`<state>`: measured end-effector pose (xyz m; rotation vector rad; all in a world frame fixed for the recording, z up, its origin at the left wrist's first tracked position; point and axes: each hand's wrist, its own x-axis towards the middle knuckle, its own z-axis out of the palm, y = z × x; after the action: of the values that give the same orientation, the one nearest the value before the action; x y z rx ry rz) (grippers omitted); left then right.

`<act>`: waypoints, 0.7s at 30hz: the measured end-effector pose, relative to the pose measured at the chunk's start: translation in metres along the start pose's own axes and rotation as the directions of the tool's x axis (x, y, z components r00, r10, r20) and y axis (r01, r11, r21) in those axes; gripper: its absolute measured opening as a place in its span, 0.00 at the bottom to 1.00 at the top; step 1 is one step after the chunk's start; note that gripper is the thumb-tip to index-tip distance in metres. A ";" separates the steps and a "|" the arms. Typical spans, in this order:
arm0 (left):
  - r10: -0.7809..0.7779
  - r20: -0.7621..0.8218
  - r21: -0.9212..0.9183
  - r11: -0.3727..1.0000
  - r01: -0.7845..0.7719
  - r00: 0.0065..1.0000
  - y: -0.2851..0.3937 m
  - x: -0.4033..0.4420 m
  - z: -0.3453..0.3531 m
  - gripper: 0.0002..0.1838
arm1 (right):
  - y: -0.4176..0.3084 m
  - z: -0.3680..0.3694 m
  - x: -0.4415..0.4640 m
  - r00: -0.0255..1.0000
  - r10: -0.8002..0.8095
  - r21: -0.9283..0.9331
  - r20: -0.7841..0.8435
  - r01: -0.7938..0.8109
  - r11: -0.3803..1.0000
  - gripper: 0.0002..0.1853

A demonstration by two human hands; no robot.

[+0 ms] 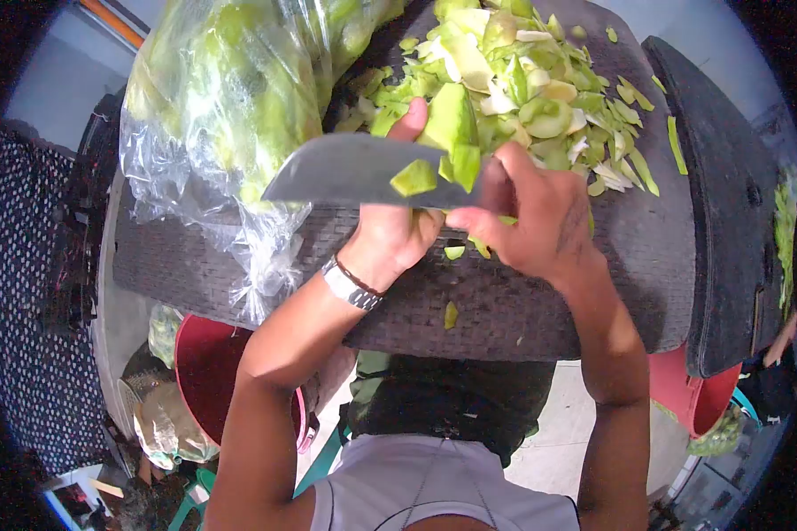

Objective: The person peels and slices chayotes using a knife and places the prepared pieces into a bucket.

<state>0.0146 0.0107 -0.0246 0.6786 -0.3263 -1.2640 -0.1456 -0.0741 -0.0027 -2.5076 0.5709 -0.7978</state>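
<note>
Green fruit (452, 119), above the middle of the table surface (651, 243), fills the left hand's (390, 234) curled grip; the right hand (540, 212) clasps the knife (332, 173). Shallow strokes should stay clear of the holding hand. The fruit looks bright, faceted, moist; peelings (545, 111) heap towards the far edge.

Head view: taken from above the white shirt (443, 487), which is caught at the lower edge.
Table (646, 239): viewed forward and steeply downward from its near side.
Left hand (394, 239), right hand (540, 217): framed at close range, near the centre.
Outer field: wide, rounded, darkened at corners; floor (562, 416) taken in below the table.
</note>
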 end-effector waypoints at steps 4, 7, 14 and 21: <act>-0.006 0.041 -0.039 0.999 0.007 0.999 0.002 -0.004 0.003 0.31 | 0.022 -0.008 0.007 0.992 0.068 -0.075 -0.106 -0.076 0.994 0.33; -0.067 0.130 -0.068 0.995 0.076 0.989 0.011 -0.010 0.014 0.29 | 0.040 -0.020 0.014 0.950 0.271 -0.087 -0.157 -0.287 0.954 0.32; 0.029 -0.059 -0.011 1.000 -0.030 0.998 0.004 -0.007 0.015 0.22 | 0.002 -0.015 0.010 0.942 0.330 0.136 0.055 -0.334 0.933 0.31; 0.098 -0.135 -0.036 0.994 -0.104 0.986 -0.006 -0.009 0.007 0.17 | 0.007 0.001 0.002 0.996 0.076 0.066 -0.042 -0.073 0.995 0.32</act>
<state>0.0033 0.0168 -0.0222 0.6974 -0.2199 -1.1206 -0.1448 -0.0803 -0.0061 -2.4006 0.6402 -0.8323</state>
